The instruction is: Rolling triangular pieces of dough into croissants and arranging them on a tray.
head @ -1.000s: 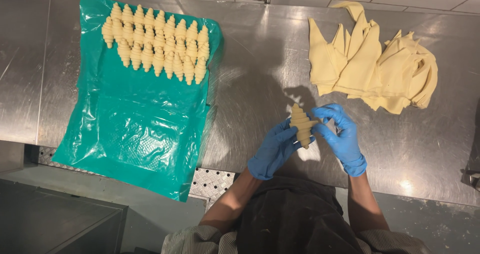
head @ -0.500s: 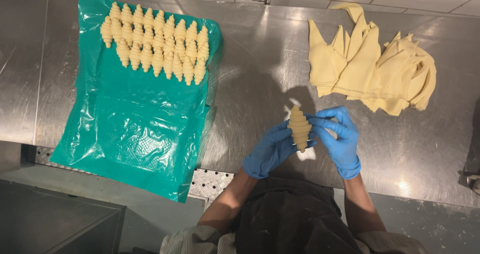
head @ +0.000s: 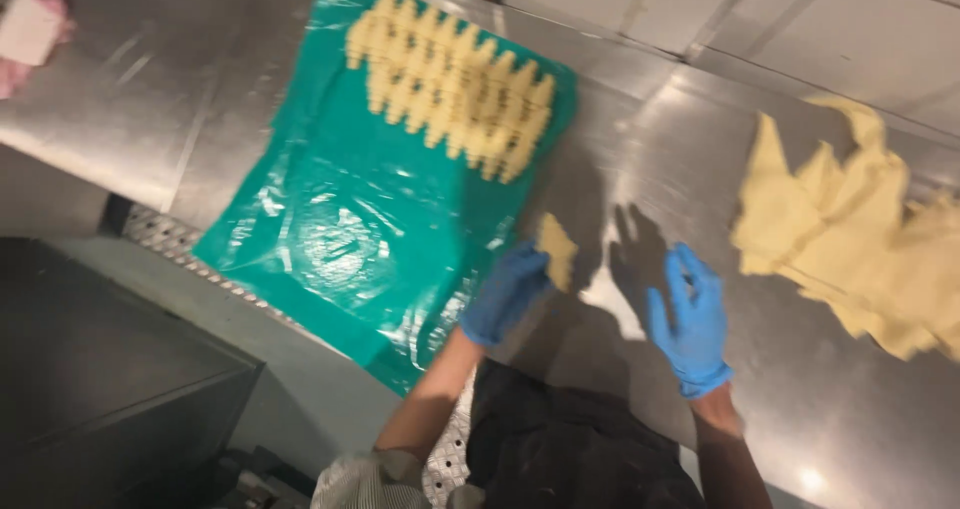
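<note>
- The left hand [head: 507,291], in a blue glove, grips a rolled piece of pale yellow dough [head: 556,251] at the hand's fingertips, just past the right edge of the green plastic sheet [head: 340,229].
- The picture is blurred, so the dough piece's exact shape is hard to read; it looks like a small shaped croissant.
- The right hand [head: 692,319], also gloved in blue, is released, with fingers spread and holding nothing, hovering above the steel bench [head: 620,179].
- Two rows of shaped dough pieces [head: 450,86] lie side by side on the far part of the green sheet.
- A loose heap of cut dough triangles [head: 860,229] lies on the bench to the right, well apart from the right hand.
- At the far left corner, another person's hand holds a pale block [head: 28,29].
</note>
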